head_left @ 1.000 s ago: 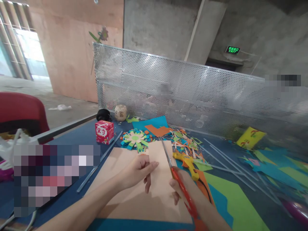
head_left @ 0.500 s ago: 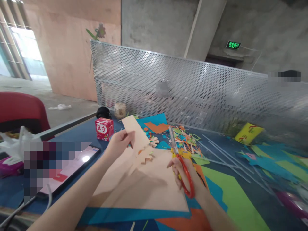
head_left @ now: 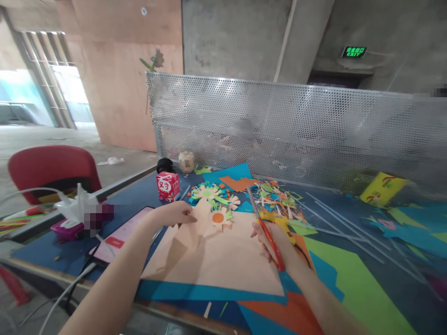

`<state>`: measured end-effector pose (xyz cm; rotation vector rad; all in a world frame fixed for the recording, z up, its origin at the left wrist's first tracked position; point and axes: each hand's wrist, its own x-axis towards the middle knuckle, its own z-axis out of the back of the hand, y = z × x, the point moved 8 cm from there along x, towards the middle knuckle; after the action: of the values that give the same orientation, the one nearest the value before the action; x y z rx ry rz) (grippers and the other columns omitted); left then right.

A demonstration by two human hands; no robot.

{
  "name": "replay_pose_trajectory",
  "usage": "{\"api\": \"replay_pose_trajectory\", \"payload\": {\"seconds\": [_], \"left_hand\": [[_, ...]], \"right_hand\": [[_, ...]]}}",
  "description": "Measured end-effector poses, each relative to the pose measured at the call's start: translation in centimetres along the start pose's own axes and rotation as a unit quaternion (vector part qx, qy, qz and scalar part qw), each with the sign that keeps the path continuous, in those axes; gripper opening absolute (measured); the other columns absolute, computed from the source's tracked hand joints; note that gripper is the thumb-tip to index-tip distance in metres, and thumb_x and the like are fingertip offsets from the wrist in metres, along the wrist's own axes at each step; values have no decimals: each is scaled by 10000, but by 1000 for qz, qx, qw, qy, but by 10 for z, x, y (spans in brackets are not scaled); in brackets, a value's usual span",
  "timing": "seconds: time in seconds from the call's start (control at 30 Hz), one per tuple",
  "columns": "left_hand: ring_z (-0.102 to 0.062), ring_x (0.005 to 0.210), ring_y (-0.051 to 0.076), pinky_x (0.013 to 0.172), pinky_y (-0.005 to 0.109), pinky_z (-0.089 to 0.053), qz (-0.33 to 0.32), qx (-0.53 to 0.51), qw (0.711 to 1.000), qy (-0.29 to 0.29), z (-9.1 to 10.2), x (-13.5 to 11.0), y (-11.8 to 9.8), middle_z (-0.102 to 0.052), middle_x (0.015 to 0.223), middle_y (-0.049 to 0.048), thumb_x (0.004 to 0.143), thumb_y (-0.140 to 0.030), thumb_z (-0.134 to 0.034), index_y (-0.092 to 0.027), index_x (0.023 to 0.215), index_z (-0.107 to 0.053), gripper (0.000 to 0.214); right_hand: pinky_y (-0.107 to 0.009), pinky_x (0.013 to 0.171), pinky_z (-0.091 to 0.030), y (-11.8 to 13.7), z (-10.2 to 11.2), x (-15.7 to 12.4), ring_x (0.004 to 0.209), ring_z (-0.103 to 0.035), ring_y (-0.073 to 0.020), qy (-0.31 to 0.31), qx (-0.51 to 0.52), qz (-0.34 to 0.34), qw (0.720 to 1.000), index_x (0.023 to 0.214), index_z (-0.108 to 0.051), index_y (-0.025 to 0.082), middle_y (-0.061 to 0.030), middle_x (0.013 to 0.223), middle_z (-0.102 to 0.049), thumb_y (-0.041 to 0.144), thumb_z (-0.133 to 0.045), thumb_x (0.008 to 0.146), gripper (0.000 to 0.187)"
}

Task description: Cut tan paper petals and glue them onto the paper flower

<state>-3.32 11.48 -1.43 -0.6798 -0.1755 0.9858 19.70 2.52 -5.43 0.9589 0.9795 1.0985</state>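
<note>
My left hand (head_left: 174, 214) pinches the left edge of a peach paper strip (head_left: 195, 223) and holds it low against the big peach sheet (head_left: 223, 260) on the blue table (head_left: 129, 200). My right hand (head_left: 275, 242) grips red-handled scissors (head_left: 267, 235), blades closed and pointing away from me. A small peach flower with an orange centre (head_left: 219, 217) lies on the sheet between my hands. A green and blue paper flower (head_left: 208, 192) lies just beyond it.
A red carton (head_left: 167, 185) stands at the back left, next to a black object (head_left: 165, 165) and a round jar (head_left: 186, 161). A phone (head_left: 120, 232) lies on the left. A yellow glue gun (head_left: 279, 221), paper scraps (head_left: 275, 195) and thin sticks (head_left: 335, 218) lie right. A perforated metal screen (head_left: 296, 130) closes the back.
My left hand has lowered the cut peach strip from mid-air down onto the sheet. The right hand with the scissors stays beside the sheet. The view has shifted a little.
</note>
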Motion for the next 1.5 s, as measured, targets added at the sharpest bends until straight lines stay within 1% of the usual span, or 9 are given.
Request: {"api": "replay_pose_trajectory", "payload": {"seconds": [0.13, 0.23, 0.33, 0.4, 0.57, 0.73, 0.9, 1.17, 1.5], "left_hand": [[-548, 543, 206, 467, 255, -344, 41, 162, 977, -135, 7, -16, -2, -587, 589, 67, 658, -372, -575, -160, 586, -556, 225], [-543, 890, 298, 694, 351, -392, 14, 305, 898, -318, 7, -53, -28, -605, 953, 168, 717, -318, -547, -131, 910, -582, 271], [-457, 1074, 241, 871, 361, -313, -194, 328, 892, -244, -40, -84, -58, -549, 1159, 73, 772, -358, -492, -246, 1143, -477, 388], [-443, 1088, 215, 888, 337, -276, -250, 348, 879, -209, -63, -102, -60, -542, 1189, 26, 771, -382, -495, -280, 1200, -431, 445], [-467, 1030, 201, 875, 353, -230, -214, 371, 861, -273, -67, -105, -50, -583, 1143, 11, 808, -288, -475, -280, 1151, -496, 344], [-529, 949, 171, 802, 338, -258, -211, 349, 883, -232, -71, -83, -61, -658, 954, 23, 821, -217, -462, -231, 1155, -493, 335], [-570, 804, 142, 772, 322, -285, -274, 365, 862, -219, -82, -86, -67, -657, 832, 51, 837, -61, -346, -143, 1187, -451, 374], [-548, 923, 139, 834, 301, -325, -311, 239, 908, -146, -101, -99, -81, -633, 978, 29, 845, -198, -418, -230, 1153, -449, 312], [-580, 782, 147, 692, 249, -452, -369, 199, 895, -156, -102, -114, -101, -643, 857, 61, 827, -181, -437, -174, 1154, -453, 327]], "right_hand": [[-162, 218, -285, -3, 0, 3, 222, -334, -54, -12, -30, 19, 999, 640, -450, 182, 114, 363, -292, 595, -498, 656, 416], [-166, 223, -297, -6, 0, 3, 233, -349, -58, -8, -40, 38, 998, 637, -443, 186, 104, 375, -307, 595, -481, 681, 413], [-169, 237, -316, -8, 2, 4, 252, -364, -60, -8, -57, 54, 997, 632, -424, 192, 94, 388, -332, 602, -479, 684, 417], [-174, 244, -322, -9, 2, 5, 262, -370, -62, -9, -71, 58, 996, 623, -410, 194, 90, 399, -336, 615, -476, 679, 430], [-184, 247, -318, -11, -2, 8, 272, -390, -75, 13, -100, 43, 994, 647, -432, 189, 85, 401, -345, 630, -498, 652, 446], [-185, 242, -306, -3, 1, 0, 258, -381, -71, -10, -73, 43, 996, 644, -438, 189, 85, 417, -347, 639, -476, 664, 452], [-183, 246, -309, -4, -1, -1, 270, -382, -78, 4, -58, 44, 997, 622, -438, 195, 86, 377, -337, 617, -502, 657, 428], [-182, 266, -276, -1, -3, 3, 278, -390, -79, 15, -108, 93, 990, 578, -411, 200, 74, 371, -375, 545, -553, 660, 382], [-192, 371, -280, 15, -5, -3, 390, -389, -79, 12, -172, 171, 970, 580, -450, 184, 48, 441, -416, 506, -563, 675, 354]]}}
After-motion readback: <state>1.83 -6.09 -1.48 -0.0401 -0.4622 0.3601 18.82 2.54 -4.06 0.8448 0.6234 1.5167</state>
